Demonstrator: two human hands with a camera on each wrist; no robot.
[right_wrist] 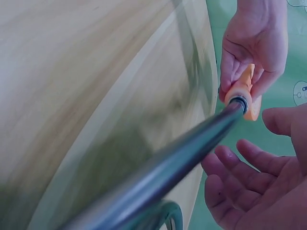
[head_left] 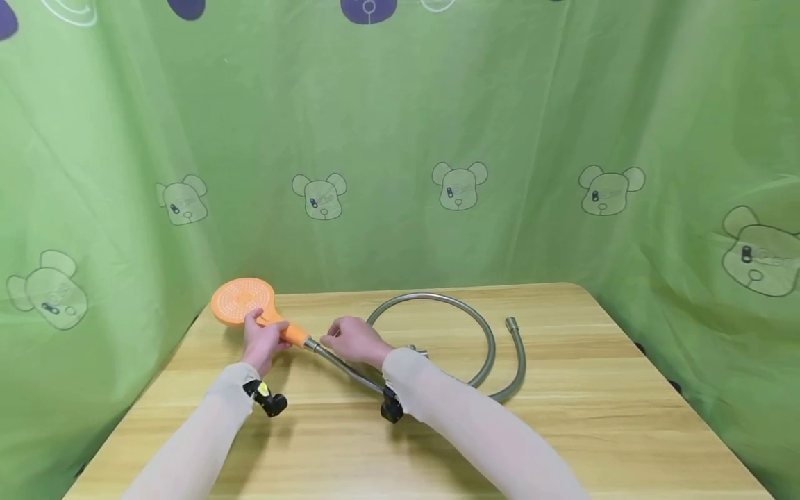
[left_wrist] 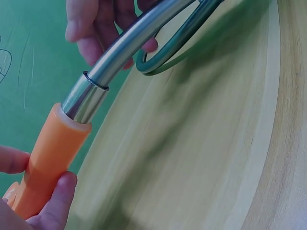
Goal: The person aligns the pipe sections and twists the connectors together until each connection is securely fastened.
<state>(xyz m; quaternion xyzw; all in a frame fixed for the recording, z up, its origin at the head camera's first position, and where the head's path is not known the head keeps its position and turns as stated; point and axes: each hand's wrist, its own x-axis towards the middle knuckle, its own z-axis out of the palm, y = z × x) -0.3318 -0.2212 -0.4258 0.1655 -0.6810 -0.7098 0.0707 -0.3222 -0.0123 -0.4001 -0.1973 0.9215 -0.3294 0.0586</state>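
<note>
An orange shower head (head_left: 242,297) is held tilted above the table's back left, its round spray face upward. My left hand (head_left: 262,343) grips its handle (left_wrist: 50,155) between thumb and fingers. A metal connector (left_wrist: 85,100) sits at the handle's end, with a grey metal shower hose (head_left: 347,371) running from it. My right hand (head_left: 357,340) hovers beside the hose close to the connector. In the right wrist view its fingers (right_wrist: 254,179) are loosely bent and apart from the hose. My right forearm hides part of the hose.
The hose loops over the wooden table (head_left: 612,389), and its free end (head_left: 512,324) lies to the right. A small shiny metal piece (head_left: 420,352) shows behind my right wrist. A green curtain (head_left: 387,243) with bear prints hangs around the table's back and sides.
</note>
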